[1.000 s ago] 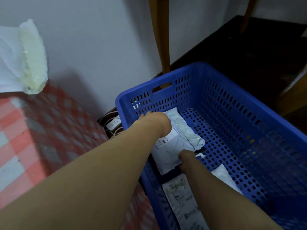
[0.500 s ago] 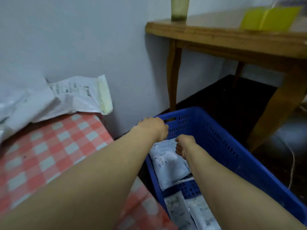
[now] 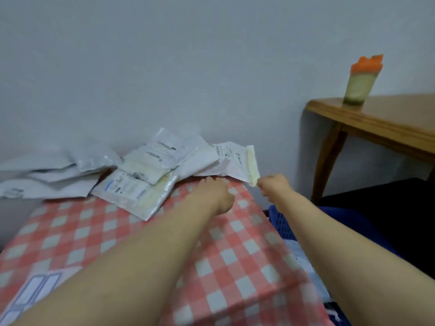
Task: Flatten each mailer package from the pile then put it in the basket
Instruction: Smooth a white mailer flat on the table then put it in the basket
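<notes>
A pile of white mailer packages (image 3: 141,170) lies at the far end of the red-and-white checked tabletop (image 3: 235,250), against the wall. The rightmost mailer (image 3: 226,161) hangs over the table's corner, with a pale yellow flap (image 3: 251,164) along its right edge. My left hand (image 3: 215,196) rests open on the cloth, its fingertips at that mailer's near edge. My right hand (image 3: 273,185) has curled fingers touching the flap's lower corner; whether it grips is unclear. The blue basket (image 3: 283,222) stands low to the right of the table, mostly hidden by my right arm, with white mailers (image 3: 297,251) inside.
A wooden side table (image 3: 388,123) stands at the right with a cup (image 3: 362,81) holding something orange on it. The grey wall runs right behind the pile. A dark floor shows beyond the basket. A blue-and-white printed sheet (image 3: 33,292) lies at the near left.
Both hands left the basket and swung up and left to the pile. The view rose from the basket to the tabletop. The mailer that was being pressed stays in the basket.
</notes>
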Motion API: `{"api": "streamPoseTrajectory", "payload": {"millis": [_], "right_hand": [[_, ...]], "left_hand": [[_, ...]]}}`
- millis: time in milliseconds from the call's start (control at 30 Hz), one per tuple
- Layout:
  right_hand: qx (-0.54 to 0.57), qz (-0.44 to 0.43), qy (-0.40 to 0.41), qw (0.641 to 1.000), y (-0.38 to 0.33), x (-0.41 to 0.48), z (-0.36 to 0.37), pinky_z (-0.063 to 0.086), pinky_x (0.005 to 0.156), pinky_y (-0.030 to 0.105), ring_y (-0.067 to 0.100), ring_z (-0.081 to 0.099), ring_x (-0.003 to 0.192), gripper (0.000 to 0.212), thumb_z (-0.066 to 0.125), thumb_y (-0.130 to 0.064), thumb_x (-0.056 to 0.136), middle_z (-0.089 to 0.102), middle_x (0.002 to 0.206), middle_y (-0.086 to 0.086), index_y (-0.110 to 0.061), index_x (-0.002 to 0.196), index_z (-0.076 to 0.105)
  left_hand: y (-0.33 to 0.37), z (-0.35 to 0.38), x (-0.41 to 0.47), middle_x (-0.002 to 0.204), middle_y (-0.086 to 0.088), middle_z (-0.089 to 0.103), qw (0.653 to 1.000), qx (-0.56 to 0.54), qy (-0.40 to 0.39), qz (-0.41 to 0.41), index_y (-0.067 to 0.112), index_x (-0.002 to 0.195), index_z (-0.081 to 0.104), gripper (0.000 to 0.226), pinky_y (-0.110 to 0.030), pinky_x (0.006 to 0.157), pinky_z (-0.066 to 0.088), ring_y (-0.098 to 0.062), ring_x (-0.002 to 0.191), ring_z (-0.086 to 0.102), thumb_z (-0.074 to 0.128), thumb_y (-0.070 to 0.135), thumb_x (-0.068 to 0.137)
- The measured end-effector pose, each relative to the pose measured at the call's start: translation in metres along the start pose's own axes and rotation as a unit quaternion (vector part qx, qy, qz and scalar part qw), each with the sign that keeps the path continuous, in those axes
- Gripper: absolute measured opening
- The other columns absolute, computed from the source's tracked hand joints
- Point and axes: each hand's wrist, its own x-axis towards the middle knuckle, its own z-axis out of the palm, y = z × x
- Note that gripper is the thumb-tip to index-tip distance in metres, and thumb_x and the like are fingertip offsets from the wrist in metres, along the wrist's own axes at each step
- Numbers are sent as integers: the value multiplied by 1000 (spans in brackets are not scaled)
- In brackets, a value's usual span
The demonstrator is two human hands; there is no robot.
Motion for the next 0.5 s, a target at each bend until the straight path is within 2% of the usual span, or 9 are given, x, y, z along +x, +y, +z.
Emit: {"api": "streamPoseTrajectory", "payload": {"millis": [33,133,200,267,367,500], "right_hand": [[-19,-29,-8,999,-9,-1,17,31,49,22,22,43,70,12,50,-3,85,48,75,11,-5,82,61],[-70,-95,-57,991,-33,-15,65,36,63,26,21,45,69,13,54,-2,81,50,70,19,-6,83,66],[-101,-109,-60,987,-39,-13,87,45,78,29,24,58,88,23,55,-3,84,65,95,18,-4,103,67],[-129,-118,-44,984,-44,-12,101,44,92,30,27,56,111,36,53,-5,87,61,122,12,-9,122,59],[-145,-103,-14,984,-40,5,111,41,89,28,29,52,118,48,51,-6,88,51,135,11,-10,136,45],[-161,-61,29,985,-27,31,111,45,95,40,35,51,116,54,52,-11,87,42,137,15,-15,139,38]], "left_hand": [[-18,-3,-4,142,-20,36,1000,-1,6,-19,2,139,35,54,-39,106,31,-33,129,37,39,37,97],[-69,-7,-11,142,-19,37,996,-28,13,-79,3,141,33,56,-38,105,36,-32,128,39,44,35,95],[-98,-8,-13,143,-19,36,993,-48,9,-110,5,144,30,59,-38,105,36,-32,129,39,46,33,95],[-120,-7,-14,141,-18,36,988,-62,6,-139,6,144,28,60,-38,102,36,-32,128,39,48,32,93],[-138,-2,-7,143,-18,32,986,-67,10,-155,8,147,18,70,-38,104,34,-32,131,34,51,35,91],[-137,0,20,148,-18,23,989,-41,55,-134,12,149,14,76,-41,110,27,-33,138,21,55,36,89]]}}
